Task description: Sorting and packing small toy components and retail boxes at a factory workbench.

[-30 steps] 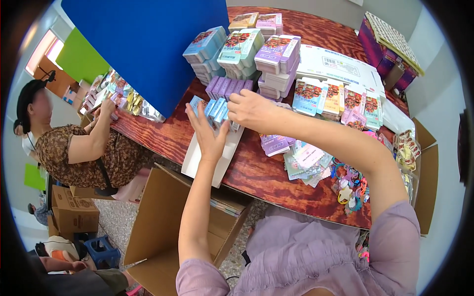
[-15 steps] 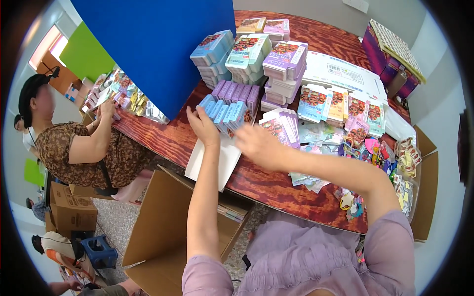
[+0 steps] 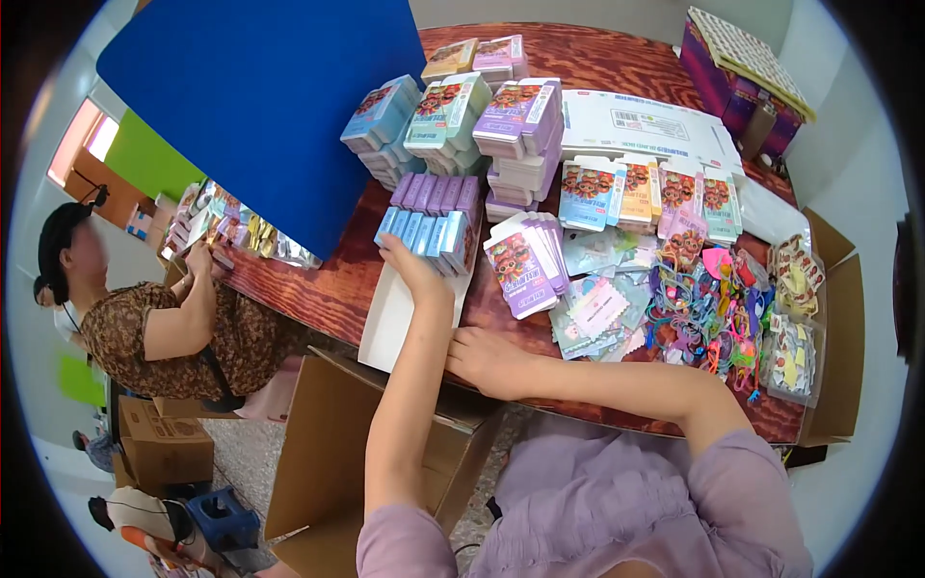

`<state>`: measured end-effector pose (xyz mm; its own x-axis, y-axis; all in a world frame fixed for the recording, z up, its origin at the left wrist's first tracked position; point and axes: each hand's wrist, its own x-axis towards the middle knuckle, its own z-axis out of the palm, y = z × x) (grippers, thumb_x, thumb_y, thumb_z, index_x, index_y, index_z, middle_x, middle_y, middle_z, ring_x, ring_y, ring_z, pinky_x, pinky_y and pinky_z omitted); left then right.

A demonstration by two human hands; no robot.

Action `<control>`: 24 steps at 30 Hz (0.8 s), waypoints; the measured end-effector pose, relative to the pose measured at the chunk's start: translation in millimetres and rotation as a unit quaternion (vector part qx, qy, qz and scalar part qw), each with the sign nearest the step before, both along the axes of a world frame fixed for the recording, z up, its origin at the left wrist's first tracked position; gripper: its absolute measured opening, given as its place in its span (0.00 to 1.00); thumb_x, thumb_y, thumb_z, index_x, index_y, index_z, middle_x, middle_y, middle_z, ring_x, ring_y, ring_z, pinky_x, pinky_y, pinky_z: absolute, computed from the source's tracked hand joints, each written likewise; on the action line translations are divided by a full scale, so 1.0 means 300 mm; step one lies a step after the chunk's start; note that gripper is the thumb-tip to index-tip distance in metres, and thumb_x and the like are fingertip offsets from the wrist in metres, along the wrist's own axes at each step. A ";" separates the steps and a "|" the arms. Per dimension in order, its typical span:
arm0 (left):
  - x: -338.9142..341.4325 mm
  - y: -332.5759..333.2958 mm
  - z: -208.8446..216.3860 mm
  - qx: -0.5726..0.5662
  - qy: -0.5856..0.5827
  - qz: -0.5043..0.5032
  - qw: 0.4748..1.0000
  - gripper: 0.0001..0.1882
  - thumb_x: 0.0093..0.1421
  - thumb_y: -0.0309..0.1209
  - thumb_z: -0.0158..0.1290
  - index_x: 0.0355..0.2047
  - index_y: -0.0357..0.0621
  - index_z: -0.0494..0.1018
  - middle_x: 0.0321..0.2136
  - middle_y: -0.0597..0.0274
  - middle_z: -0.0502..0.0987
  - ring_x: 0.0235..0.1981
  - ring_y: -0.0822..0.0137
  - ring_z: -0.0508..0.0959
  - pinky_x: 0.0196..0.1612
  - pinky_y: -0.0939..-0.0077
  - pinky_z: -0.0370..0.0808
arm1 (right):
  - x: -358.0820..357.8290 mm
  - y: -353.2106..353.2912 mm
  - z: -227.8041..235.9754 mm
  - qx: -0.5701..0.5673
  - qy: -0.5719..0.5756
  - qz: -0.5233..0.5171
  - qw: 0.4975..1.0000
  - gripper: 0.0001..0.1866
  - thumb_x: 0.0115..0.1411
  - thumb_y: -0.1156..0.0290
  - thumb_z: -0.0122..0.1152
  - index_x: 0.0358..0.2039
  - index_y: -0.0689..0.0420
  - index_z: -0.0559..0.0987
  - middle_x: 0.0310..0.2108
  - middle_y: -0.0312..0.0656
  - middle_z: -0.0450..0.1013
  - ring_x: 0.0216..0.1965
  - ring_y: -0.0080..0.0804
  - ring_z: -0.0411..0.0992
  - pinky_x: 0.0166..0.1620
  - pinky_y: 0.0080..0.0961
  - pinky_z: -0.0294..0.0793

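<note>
Resting nearer table edge [image 3: 779,430]: right hand [image 3: 488,362]

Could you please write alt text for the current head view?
A person's left hand touches a row of small blue boxes in a white tray, purple boxes behind them; the right hand is at the edge of the reddish table. Colourful trinkets lie to the right.

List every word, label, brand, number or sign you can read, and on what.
White carton: blue print and barcode, not copied out.
Blue boxes at the left hand: lettering too small to read.
Fanned purple boxes: print, also not copied.
Brown floor carton: markings blurred.
</note>
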<state>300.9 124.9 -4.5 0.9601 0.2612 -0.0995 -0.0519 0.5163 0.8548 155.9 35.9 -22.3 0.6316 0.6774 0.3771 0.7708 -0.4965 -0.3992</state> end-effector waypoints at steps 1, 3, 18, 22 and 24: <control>0.023 -0.026 0.020 -0.015 0.036 0.052 0.998 0.53 0.66 0.64 0.40 0.72 0.38 0.30 0.72 0.45 0.40 0.71 0.51 0.52 0.70 0.59 0.51 | 0.001 0.012 0.005 -0.012 0.009 -0.001 1.000 0.19 0.49 0.77 0.56 0.44 0.65 0.76 0.45 0.49 0.72 0.50 0.46 0.68 0.53 0.38 0.70; 0.086 -0.036 0.020 0.018 0.054 0.082 0.995 0.53 0.66 0.63 0.42 0.71 0.38 0.30 0.72 0.45 0.41 0.71 0.51 0.52 0.70 0.58 0.52 | 0.001 0.037 -0.012 -0.009 0.015 0.004 1.000 0.20 0.48 0.78 0.57 0.44 0.65 0.76 0.45 0.50 0.72 0.50 0.46 0.68 0.53 0.39 0.70; 0.004 0.049 -0.033 0.633 -0.018 0.047 0.773 0.59 0.54 0.58 0.61 0.72 0.40 0.40 0.70 0.30 0.36 0.72 0.35 0.38 0.68 0.36 0.43 | -0.012 0.048 -0.007 -0.029 0.018 -0.050 0.998 0.14 0.53 0.74 0.56 0.41 0.62 0.77 0.43 0.44 0.72 0.47 0.39 0.69 0.42 0.32 0.70; -0.030 0.041 -0.028 0.677 -0.144 0.007 0.721 0.47 0.60 0.52 0.57 0.70 0.41 0.51 0.70 0.32 0.42 0.71 0.34 0.41 0.69 0.39 0.44 | -0.029 0.051 -0.026 -0.014 -0.009 -0.054 0.998 0.13 0.54 0.72 0.56 0.41 0.60 0.77 0.43 0.42 0.72 0.46 0.38 0.69 0.42 0.32 0.70; -0.061 0.037 -0.036 0.775 -0.211 -0.041 0.595 0.44 0.60 0.46 0.59 0.69 0.41 0.53 0.71 0.35 0.43 0.71 0.34 0.41 0.67 0.34 0.42 | -0.036 0.054 -0.036 -0.010 -0.019 -0.071 0.997 0.13 0.54 0.72 0.55 0.41 0.60 0.77 0.43 0.42 0.72 0.47 0.37 0.69 0.42 0.31 0.70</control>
